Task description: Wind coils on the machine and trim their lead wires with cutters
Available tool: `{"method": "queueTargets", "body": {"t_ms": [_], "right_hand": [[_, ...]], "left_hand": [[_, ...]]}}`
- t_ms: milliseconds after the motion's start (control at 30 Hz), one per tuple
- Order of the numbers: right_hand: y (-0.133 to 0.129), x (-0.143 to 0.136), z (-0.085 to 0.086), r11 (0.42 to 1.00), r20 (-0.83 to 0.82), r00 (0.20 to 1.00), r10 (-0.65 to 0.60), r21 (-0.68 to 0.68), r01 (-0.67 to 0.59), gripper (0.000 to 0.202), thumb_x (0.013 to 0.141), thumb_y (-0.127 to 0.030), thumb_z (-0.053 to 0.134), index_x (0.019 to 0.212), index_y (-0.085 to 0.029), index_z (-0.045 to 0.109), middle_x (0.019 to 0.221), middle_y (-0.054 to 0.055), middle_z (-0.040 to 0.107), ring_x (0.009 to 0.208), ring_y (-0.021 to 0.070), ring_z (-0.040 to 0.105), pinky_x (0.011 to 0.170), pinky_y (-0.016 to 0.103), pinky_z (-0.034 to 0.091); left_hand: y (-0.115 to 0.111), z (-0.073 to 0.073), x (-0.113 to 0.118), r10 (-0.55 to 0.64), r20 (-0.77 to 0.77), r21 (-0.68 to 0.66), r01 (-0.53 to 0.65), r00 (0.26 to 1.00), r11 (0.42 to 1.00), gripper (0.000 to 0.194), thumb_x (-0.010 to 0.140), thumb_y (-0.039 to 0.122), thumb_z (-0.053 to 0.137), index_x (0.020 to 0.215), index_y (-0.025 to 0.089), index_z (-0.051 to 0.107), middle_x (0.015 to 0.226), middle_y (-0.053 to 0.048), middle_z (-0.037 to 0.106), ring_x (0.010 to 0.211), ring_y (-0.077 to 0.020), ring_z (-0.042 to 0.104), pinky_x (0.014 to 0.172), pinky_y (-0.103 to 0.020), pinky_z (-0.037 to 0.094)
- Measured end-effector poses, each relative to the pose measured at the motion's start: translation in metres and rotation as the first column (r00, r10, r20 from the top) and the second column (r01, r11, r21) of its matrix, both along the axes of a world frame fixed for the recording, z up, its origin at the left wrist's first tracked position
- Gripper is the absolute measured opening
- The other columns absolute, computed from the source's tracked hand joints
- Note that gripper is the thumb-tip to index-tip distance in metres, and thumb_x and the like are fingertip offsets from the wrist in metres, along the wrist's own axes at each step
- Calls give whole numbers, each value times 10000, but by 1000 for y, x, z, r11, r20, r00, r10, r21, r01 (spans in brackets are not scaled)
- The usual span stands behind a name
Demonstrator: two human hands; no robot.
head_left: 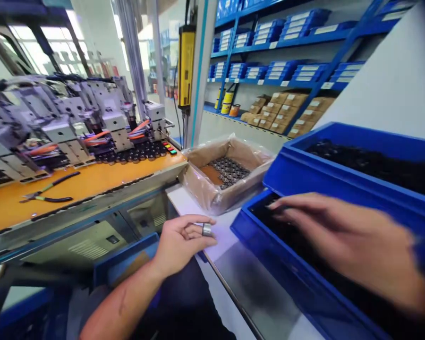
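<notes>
My left hand [184, 241] holds a short silver metal cylinder [207, 230] between its curled fingers and thumb, above the edge of the white tabletop [225, 243]. On the other side, my right hand [354, 241] reaches over the lower blue bin [255, 236], which contains small black parts [265, 212]. Its thumb and forefinger are pinched near the far end of this bin. Something dark shows at the fingertips, but motion blur hides what it is. Behind it, a second blue bin [279, 170] sits higher and holds more black pieces [357, 158].
A plastic-lined cardboard box [212, 193] with many small metal parts stands beyond my hands. Left, an orange bench [95, 182] carries pliers [53, 189], a row of dark round parts [138, 153] and machine fixtures [63, 137]. Blue shelving [233, 47] stands behind.
</notes>
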State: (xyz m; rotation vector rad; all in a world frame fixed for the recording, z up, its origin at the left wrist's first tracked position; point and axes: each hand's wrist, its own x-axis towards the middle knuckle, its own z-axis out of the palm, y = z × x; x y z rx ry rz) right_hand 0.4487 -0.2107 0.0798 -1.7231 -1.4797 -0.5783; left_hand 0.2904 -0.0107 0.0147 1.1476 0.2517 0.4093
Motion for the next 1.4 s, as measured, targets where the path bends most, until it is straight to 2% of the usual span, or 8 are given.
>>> {"method": "queueTargets", "body": {"t_ms": [67,167,367,700,1167,1300,1333,1400], "right_hand": [[12,-13,-13,990,-119,986,119,-65,-128,129,919,-140,595,1007,-203,665,900,36,719,806,116,696,753,187,573],[23,-33,-29,964,-253,932,259,4,-267,190,896,-83,579,1024,-196,662,931,58,662,849,149,670,703,248,580],[21,-38,-43,956,-285,916,284,11,-293,164,885,-79,584,1005,-170,647,899,63,641,805,135,645,675,245,578],[19,-29,-45,932,-86,929,360,-17,-363,247,884,-95,586,1131,-115,586,1019,139,633,945,184,629,769,328,598],[21,-25,-52,955,294,915,276,24,-296,209,878,-136,642,1046,-27,585,836,127,631,808,204,613,659,352,588],[17,-27,-53,951,277,915,293,10,-308,234,866,-87,617,1083,-7,581,910,164,644,906,241,626,728,391,606],[17,-28,-53,951,228,926,301,4,-310,230,868,-72,608,1090,-19,579,942,167,647,940,237,624,754,390,609],[15,-32,-51,948,130,940,317,-9,-318,221,870,-41,592,1090,-52,573,982,156,652,968,211,619,789,373,612]], "left_hand": [[-5,3,1,-28,-10,-11,28,1000,1000,367,552,130,899,892,126,760,852,-92,781,728,-165,733,664,-234,587],[-12,3,1,-64,6,8,64,998,998,375,530,110,905,873,127,754,877,-93,791,746,-178,745,653,-234,603],[-29,-6,6,-189,13,0,189,982,982,397,534,84,898,900,139,754,763,-46,790,693,-180,752,677,-261,628],[-33,-3,9,-99,36,29,98,994,995,389,552,56,881,906,162,759,755,-20,790,659,-144,737,648,-216,610],[-47,-7,9,-43,122,-12,45,992,999,389,545,42,884,883,194,768,797,-15,799,712,-145,758,676,-195,622],[-46,-10,9,58,214,227,-107,975,968,458,563,127,904,988,193,745,922,-59,791,830,-177,756,776,-252,623],[-43,-8,8,60,250,363,-151,966,919,484,568,145,906,1020,191,741,948,-72,782,847,-181,750,785,-260,620],[-33,-3,7,16,339,633,-241,941,736,466,588,172,900,1027,176,745,934,-81,766,823,-171,736,757,-249,612]]}}
